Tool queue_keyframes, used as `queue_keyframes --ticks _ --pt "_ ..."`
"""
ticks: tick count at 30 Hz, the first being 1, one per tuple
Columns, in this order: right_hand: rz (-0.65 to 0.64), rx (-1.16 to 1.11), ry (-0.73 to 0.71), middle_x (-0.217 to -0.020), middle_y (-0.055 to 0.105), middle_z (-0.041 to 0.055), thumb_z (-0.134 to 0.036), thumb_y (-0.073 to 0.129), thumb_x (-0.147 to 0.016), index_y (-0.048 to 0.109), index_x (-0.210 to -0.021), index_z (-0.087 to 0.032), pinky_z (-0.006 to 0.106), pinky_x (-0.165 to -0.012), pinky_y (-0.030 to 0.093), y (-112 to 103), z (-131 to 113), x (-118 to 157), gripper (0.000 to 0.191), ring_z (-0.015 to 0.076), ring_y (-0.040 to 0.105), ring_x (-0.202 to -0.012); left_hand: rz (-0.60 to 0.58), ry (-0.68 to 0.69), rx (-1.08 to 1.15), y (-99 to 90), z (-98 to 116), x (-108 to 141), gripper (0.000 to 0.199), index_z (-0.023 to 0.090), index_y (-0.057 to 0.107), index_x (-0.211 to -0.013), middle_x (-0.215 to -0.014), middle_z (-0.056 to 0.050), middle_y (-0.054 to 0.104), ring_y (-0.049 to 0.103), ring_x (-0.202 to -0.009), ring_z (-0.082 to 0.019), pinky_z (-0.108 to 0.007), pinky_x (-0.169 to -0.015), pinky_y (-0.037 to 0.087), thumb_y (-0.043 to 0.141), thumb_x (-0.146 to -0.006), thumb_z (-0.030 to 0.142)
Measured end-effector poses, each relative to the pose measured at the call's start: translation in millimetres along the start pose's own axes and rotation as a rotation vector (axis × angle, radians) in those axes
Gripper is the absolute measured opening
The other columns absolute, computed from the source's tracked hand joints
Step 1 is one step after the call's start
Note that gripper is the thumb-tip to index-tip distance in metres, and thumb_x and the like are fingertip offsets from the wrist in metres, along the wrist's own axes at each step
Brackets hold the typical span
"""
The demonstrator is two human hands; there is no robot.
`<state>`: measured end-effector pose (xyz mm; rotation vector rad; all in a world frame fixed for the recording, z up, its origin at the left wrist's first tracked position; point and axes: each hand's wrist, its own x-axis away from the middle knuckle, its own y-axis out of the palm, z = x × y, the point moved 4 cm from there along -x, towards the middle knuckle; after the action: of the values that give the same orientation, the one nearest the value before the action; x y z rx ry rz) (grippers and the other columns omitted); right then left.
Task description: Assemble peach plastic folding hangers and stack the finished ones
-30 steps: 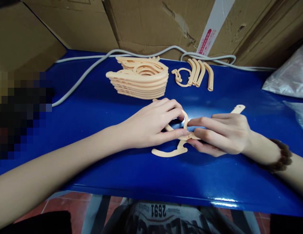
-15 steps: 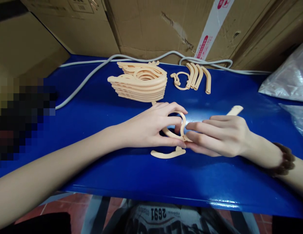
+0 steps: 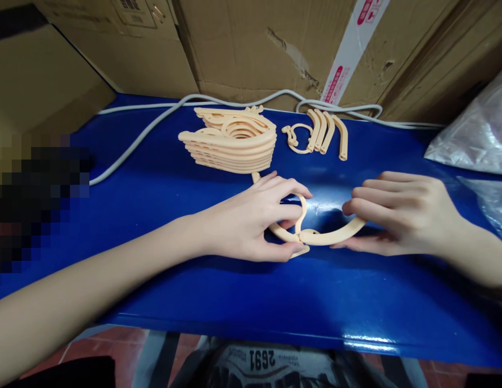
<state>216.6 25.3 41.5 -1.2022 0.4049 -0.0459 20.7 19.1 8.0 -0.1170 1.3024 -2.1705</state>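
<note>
My left hand [image 3: 270,215] is closed round a cream plastic curved frame [image 3: 302,213], thumb below and fingers over its top. My right hand [image 3: 392,215] pinches the outer end of a cream curved arm [image 3: 334,236]. The arm's inner end meets the frame near my left thumb; whether they are locked together cannot be made out. Another cream piece shows partly beneath my left thumb. Behind my left hand is a stack of cream hanger-shaped pieces [image 3: 234,145].
Several loose curved pieces [image 3: 325,132] and a ring-shaped piece [image 3: 299,151] lie at the back of the blue table [image 3: 218,302]. A white cable [image 3: 141,137] runs along cardboard boxes [image 3: 251,48]. Plastic bags [image 3: 477,129] are at the right.
My right hand has moved right, away from my left, and the curved arm between them now shows. My left hand has shifted slightly down over the lower piece.
</note>
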Motion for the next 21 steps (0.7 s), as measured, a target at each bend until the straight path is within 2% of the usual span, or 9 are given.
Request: queue_keyframes --ticks 3,6,8,11,14,18,21 --pt "0.015 -0.049 0.043 -0.054 0.050 -0.0005 -0.052 0.055 -0.090 0.055 -0.071 -0.021 0.030 -0.049 0.032 3 -4 5 0.037 0.0135 0.041 -0.046 0.001 0.002 -0.040 -0.3 0 0 0.026 0.019 0.054 -0.078 -0.136 -0.011 0.050 0.044 -0.130 -0.026 -0.047 -0.113 0.028 0.063 -0.088 0.042" --pt "0.030 -0.089 0.071 -0.055 0.051 -0.0011 -0.050 0.055 -0.091 0.056 -0.072 -0.020 0.030 -0.048 0.032 3 -12 7 0.036 0.0129 0.042 -0.046 0.064 -0.026 -0.166 -3.9 1 -1 0.033 0.017 0.055 -0.084 -0.141 -0.015 0.047 0.042 -0.132 -0.029 -0.045 -0.111 0.033 0.056 -0.092 0.049" --pt "0.038 -0.114 0.094 -0.057 0.054 -0.0013 -0.049 0.057 -0.090 0.057 -0.075 -0.019 0.029 -0.049 0.033 2 -16 8 0.034 0.0125 0.045 -0.048 0.149 -0.088 -0.279 -7.8 5 0 0.037 0.015 0.057 -0.089 -0.141 -0.016 0.048 0.050 -0.125 -0.029 -0.044 -0.104 0.041 0.048 -0.096 0.051" --pt "0.053 -0.132 0.120 -0.064 0.059 -0.0011 -0.046 0.059 -0.091 0.057 -0.081 -0.019 0.028 -0.051 0.035 2 -20 11 0.029 0.0121 0.050 -0.051 0.283 -0.255 -0.402 -13.4 10 4 0.042 0.015 0.058 -0.097 -0.132 -0.015 0.056 0.058 -0.116 -0.028 -0.038 -0.087 0.052 0.041 -0.098 0.053" --pt "0.075 -0.155 0.125 -0.068 0.062 -0.0008 -0.043 0.056 -0.093 0.056 -0.088 -0.019 0.027 -0.053 0.038 2 -23 10 0.024 0.0122 0.056 -0.054 0.292 -0.365 -0.433 -13.6 13 6 0.045 0.016 0.057 -0.101 -0.130 -0.012 0.057 0.061 -0.113 -0.028 -0.035 -0.075 0.056 0.040 -0.097 0.057" --pt "0.035 -0.288 0.122 -0.079 0.066 0.0033 -0.032 0.051 -0.095 0.055 -0.099 -0.017 0.027 -0.060 0.043 3 -28 5 0.016 0.0153 0.063 -0.066 0.235 -0.307 -0.318 -9.6 14 5 0.053 0.016 0.056 -0.105 -0.135 -0.013 0.053 0.062 -0.113 -0.028 -0.035 -0.074 0.057 0.048 -0.089 0.066" --pt "-0.001 -0.440 0.134 -0.086 0.066 0.0074 -0.025 0.052 -0.093 0.054 -0.104 -0.015 0.028 -0.063 0.046 5 -32 2 0.016 0.0174 0.063 -0.072 0.202 -0.210 -0.157 -5.7 15 3 0.062 0.015 0.056 -0.105 -0.136 -0.016 0.051 0.056 -0.122 -0.030 -0.040 -0.089 0.055 0.057 -0.081 0.072"
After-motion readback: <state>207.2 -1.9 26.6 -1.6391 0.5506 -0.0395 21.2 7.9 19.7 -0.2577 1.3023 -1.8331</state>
